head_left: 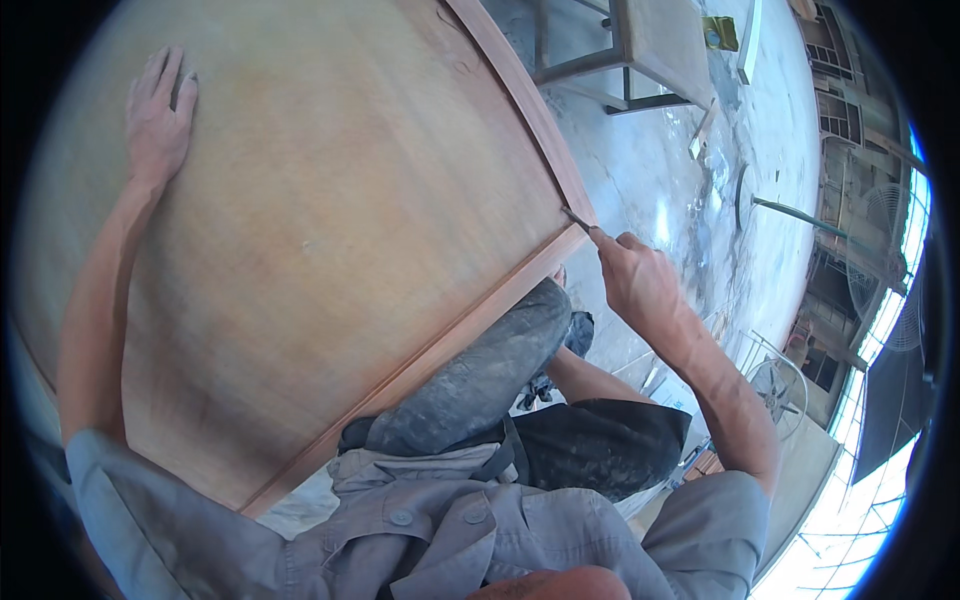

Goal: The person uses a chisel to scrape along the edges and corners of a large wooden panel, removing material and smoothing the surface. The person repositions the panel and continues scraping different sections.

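Note:
A large wooden panel (pixel 300 230), pale brown with darker smudges, spreads out before me. Reddish wooden edging (pixel 430 372) runs along its near side, and another strip of wooden edging (pixel 530 110) runs up its right side. My left hand (pixel 160 125) lies flat on the panel at the upper left, fingers stretched out. At the right corner, where the two strips meet, my right hand (pixel 636 275) is closed round a thin, dark, narrow-tipped tool (pixel 574 216). Its tip touches the inner corner of the edging; the handle is hidden in my fist.
Beyond the right edging stands a wooden frame like a stool or table (pixel 655 45) on a shiny, stained floor (pixel 665 190). A loose wood strip (pixel 703 130) lies nearby. Farther right are a pedestal fan (pixel 880 250) and another fan (pixel 777 390). My bent knee (pixel 470 370) sits against the near edging.

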{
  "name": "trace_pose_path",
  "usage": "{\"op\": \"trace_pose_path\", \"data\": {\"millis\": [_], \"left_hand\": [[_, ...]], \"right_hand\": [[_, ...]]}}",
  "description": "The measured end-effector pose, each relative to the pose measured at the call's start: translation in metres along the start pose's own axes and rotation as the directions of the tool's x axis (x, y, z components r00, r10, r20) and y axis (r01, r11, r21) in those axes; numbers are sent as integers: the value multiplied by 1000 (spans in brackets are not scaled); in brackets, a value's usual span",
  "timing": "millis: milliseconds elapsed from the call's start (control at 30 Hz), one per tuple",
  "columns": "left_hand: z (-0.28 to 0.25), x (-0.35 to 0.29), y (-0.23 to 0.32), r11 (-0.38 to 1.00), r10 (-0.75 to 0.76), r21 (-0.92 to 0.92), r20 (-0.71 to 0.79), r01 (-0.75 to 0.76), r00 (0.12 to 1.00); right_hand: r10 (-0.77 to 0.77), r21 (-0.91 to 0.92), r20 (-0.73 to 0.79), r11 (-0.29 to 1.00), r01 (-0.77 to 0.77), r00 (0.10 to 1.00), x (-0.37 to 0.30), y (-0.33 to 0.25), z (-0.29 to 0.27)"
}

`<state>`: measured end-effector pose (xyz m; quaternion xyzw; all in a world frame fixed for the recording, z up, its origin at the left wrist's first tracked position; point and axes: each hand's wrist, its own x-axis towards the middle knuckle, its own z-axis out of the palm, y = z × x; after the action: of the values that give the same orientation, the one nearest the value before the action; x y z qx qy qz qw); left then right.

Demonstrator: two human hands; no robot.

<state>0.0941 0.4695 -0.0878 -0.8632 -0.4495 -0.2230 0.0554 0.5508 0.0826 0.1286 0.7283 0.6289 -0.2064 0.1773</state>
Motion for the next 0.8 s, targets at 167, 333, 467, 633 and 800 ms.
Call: {"op": "trace_pose_path", "data": {"millis": [167,333,467,633,800], "left_hand": [[-4,5,3,1000,19,2,7,-19,1000],[-24,-2,15,993,-14,120,97,2,995],[-15,-2,21,993,-103,70,120,95,987],[-7,27,33,984,-177,26,207,176,962],[32,137,115,931,-362,74,339,358,869]], "right_hand": [[35,68,56,997,-39,998,-3,11,5],[86,733,540,440,-518,837,17,32,-50],[289,877,262,326,-352,921,-51,37,-30],[395,811,-65,556,-183,916,-137,33,35],[454,781,-158,601,-170,877,-139,25,19]]}}
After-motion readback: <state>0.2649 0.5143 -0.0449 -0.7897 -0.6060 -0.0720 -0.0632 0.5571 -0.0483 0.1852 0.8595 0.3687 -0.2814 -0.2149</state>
